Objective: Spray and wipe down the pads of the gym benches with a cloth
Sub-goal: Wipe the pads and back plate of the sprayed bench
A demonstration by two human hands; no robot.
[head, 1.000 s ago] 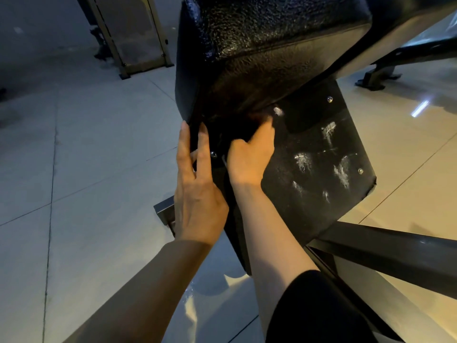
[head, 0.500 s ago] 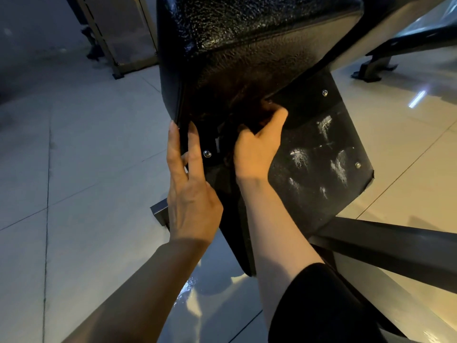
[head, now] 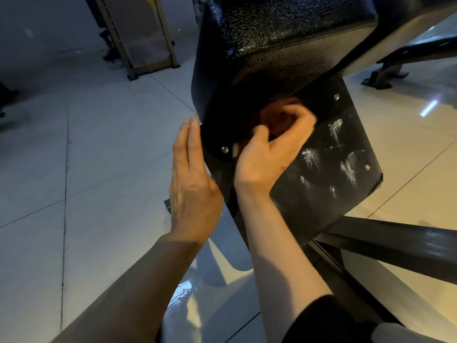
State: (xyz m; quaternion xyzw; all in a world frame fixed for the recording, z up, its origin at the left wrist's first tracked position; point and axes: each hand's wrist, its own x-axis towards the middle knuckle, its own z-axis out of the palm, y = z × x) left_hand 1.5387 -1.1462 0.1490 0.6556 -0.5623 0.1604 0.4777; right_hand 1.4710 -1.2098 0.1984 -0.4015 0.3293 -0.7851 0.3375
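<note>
Head view: the bench pad (head: pixel 284 40), black textured upholstery, fills the upper centre and tilts overhead, so its lower end and the black backing plate (head: pixel 321 174) beneath it face the camera. The left hand (head: pixel 191 184) lies flat against the plate's left edge, fingers straight and together, probably steadying the bench. The right hand (head: pixel 269 149) reaches into the gap where pad meets plate, fingers curled; motion blur and shadow prevent telling whether they grip anything. No cloth or spray bottle is identifiable. White smears (head: pixel 346 167) remain on the plate, so wiping appears incomplete there. The black frame bar (head: pixel 395 243) runs to the right over the tiled floor (head: pixel 74 169).
</note>
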